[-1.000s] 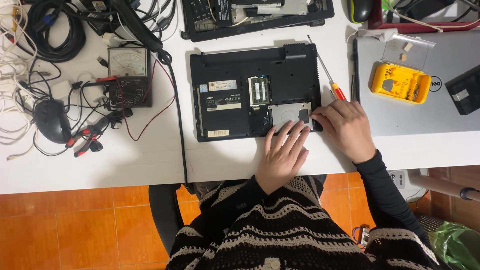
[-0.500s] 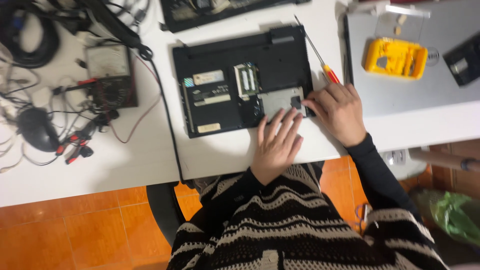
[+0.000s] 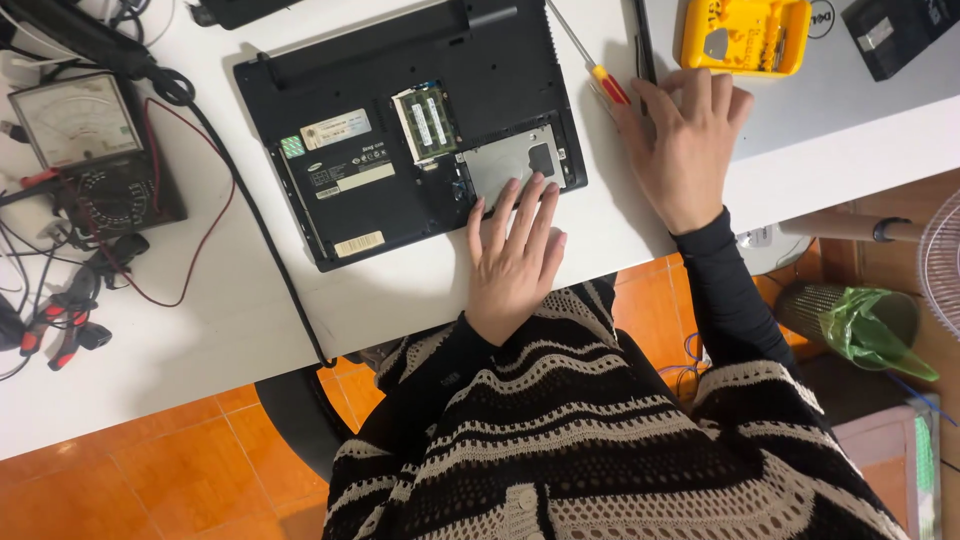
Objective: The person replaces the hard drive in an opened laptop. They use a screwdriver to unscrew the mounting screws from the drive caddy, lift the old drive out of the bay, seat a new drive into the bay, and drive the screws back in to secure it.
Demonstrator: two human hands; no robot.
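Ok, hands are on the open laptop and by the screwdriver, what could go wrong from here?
The left hand rests its fingertips on the exposed silver drive in the open laptop; pressing could strain it or the bare memory sticks beside it. The right hand lies next to the screwdriver; a nudge might roll it. The laptop's near corner sits close to the table edge, so a push could tip it off.

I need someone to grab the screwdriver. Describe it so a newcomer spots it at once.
Start at the black upturned laptop on the white table. Just past its right edge lies the screwdriver, slanting beside the right hand. Its thin steel shaft and red-and-yellow handle set it apart from the boxy yellow bit case nearby.
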